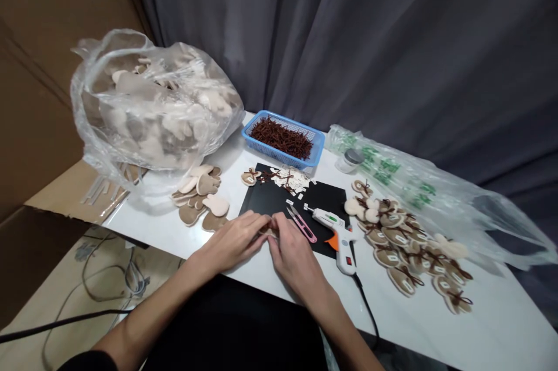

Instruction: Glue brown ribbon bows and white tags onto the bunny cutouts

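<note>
Both hands meet at the table's front edge, over the near side of a black mat [257,199]. My left hand [238,237] and my right hand [294,252] pinch a small brown fabric piece [268,230] between the fingertips; the fingers hide most of it. Pink thread snips [307,228] lie just beyond my right hand. Beside them rests a white glue gun [333,223] with an orange trigger. A heap of small white labels [294,180] sits on the mat, with a bow-tied rabbit-shaped piece [250,177] at its left.
Loose brown and cream rabbit-shaped pieces [215,205] lie left, below a full clear bag [152,121]. Behind the mat stands a blue basket [249,139] of brown bows [283,139]. Bow-tied pieces [399,237] pile up right, near a jar [349,160] and plastic bag [462,202].
</note>
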`<state>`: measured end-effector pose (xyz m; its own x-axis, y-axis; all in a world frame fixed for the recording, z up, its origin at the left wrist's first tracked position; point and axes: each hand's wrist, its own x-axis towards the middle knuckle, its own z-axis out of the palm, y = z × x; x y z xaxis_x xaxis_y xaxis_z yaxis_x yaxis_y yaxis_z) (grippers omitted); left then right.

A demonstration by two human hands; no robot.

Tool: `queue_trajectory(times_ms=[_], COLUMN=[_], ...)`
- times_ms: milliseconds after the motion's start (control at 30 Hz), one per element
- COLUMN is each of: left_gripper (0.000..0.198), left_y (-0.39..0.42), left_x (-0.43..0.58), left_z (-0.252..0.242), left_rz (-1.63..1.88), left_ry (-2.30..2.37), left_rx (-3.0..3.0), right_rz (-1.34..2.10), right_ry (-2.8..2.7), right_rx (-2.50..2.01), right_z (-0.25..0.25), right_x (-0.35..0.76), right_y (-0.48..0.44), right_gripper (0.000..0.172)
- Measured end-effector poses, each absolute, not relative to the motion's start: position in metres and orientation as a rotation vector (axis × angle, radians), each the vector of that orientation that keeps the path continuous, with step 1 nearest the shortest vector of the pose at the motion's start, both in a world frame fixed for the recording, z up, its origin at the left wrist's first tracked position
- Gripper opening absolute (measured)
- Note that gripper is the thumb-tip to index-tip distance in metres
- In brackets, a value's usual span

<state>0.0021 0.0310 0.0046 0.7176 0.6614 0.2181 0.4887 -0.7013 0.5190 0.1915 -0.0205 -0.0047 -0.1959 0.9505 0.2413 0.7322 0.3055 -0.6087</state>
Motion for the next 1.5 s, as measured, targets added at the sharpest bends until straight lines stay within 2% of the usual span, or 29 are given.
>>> queue_trajectory(times_ms=[200, 400, 733, 967, 1500], left_gripper=[0.020, 0.025, 0.037, 0.035, 0.041], left_y=[0.021, 0.027, 0.029, 0.029, 0.027], left_x=[0.003, -0.005, -0.006, -0.003, -0.002], left_z=[0.003, 0.006, 0.008, 0.015, 0.018], left_rz=[0.627, 0.588, 0.574, 0.491, 0.456], left_ry=[0.926, 0.899, 0.913, 0.887, 0.859], left_rx=[2.481, 2.353, 2.329, 2.410, 2.470], right_rz=[0.420, 0.632, 0.647, 0.661, 0.851], right_ry=[-2.011, -1.874, -1.568, -1.600, -1.640], right_rx=[-1.541, -1.518, -1.520, -1.475, -1.585], right_z=[0.001, 0.005, -0.007, 0.001, 0.009], right_x=[0.185, 0.193, 0.196, 0.202, 0.213], right_y=[-0.018, -0.016, -0.024, -0.012, 0.001], right_gripper=[0.027, 0.022, 0.017, 0.013, 0.021])
